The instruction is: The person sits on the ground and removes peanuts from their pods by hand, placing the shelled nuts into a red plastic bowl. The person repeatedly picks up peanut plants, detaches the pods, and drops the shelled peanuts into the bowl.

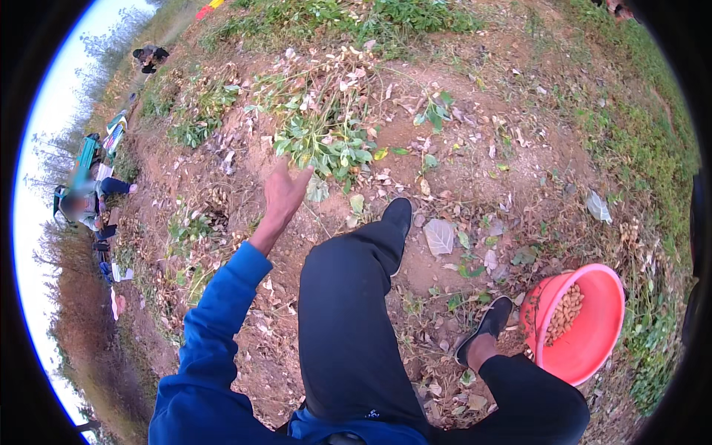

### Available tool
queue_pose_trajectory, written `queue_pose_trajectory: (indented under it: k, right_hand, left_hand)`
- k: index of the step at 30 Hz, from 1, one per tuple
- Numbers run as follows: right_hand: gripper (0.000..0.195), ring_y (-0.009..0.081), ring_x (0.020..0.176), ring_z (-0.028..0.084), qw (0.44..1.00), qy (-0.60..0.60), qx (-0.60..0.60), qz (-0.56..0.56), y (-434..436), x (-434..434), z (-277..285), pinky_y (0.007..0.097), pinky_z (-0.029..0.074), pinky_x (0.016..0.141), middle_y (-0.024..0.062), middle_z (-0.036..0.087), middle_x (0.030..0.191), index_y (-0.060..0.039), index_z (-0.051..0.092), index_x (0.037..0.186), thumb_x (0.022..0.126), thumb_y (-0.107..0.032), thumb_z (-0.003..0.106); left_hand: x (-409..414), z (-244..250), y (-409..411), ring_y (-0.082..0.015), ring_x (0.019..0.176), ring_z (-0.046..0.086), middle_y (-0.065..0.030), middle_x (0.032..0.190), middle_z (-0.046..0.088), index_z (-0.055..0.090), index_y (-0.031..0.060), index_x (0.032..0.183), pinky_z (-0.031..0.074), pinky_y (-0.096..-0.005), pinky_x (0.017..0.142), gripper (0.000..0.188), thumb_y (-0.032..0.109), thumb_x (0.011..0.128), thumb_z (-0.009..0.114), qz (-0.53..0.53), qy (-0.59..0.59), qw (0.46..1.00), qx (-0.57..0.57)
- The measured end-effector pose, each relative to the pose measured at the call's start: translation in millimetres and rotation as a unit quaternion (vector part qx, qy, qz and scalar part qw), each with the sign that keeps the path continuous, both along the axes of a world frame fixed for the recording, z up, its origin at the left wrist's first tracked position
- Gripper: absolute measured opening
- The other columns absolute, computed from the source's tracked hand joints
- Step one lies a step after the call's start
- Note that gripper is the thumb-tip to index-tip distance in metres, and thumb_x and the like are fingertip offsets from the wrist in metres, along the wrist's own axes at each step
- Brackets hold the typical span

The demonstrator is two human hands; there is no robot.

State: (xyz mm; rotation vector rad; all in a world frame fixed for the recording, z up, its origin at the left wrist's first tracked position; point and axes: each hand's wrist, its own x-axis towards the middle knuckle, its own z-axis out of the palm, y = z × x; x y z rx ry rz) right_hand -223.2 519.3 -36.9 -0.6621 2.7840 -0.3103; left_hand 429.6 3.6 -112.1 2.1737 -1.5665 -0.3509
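Note:
My left hand (285, 192), at the end of a blue sleeve, reaches out over the soil with its fingers apart, at the near edge of a heap of pulled peanut plants (328, 142). It holds nothing that I can see. Peanut pods (353, 53) show on the roots at the heap's far side, and the leaves lie towards me. My right hand is out of view. By my foot at the right, a pink plastic bucket (598, 334) leans with its mouth facing right, and peanuts in their shells (564, 314) lie inside it.
More peanut plants lie at the left (192, 228) and farther off (200, 114). Dry leaves litter the soil. At the far left a person (92, 206) sits near a green vehicle (86, 156); another person (150, 58) crouches farther away. My dark shoes (399, 217) rest on the ground.

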Motion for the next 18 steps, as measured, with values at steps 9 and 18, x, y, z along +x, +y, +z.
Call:
queue_pose_trajectory:
  k: [9, 18]
  right_hand:
    - [0.025, 0.0193, 0.076, 0.06, 0.948, 0.006, -0.305, 0.094, -274.8, -11.5, 29.7, 0.0319, 0.053, 0.069, 0.0125, 0.065, 0.089, 0.0059, 0.063, 0.109, 0.097, -0.016, 0.063]
    - [0.016, 0.0206, 0.08, 0.06, 0.948, -0.167, -0.223, 0.152, -384.9, 56.8, -26.1, 0.0345, 0.051, 0.078, 0.0119, 0.065, 0.089, 0.0027, 0.062, 0.105, 0.101, -0.012, 0.055]
  left_hand:
    - [39.2, -143.1, -178.0, -0.0485, 0.139, 0.034, -0.0398, 0.146, 0.032, 0.026, -0.0185, 0.145, 0.033, -0.0474, 0.114, 0.121, 0.061, 0.071, 0.078, 0.105, -0.005, 0.985, 0.134]
    - [69.0, -221.7, -227.8, -0.0381, 0.13, 0.048, -0.0378, 0.141, 0.039, 0.021, -0.0148, 0.149, 0.042, -0.0484, 0.105, 0.119, 0.049, 0.071, 0.086, 0.153, 0.136, 0.949, 0.241]
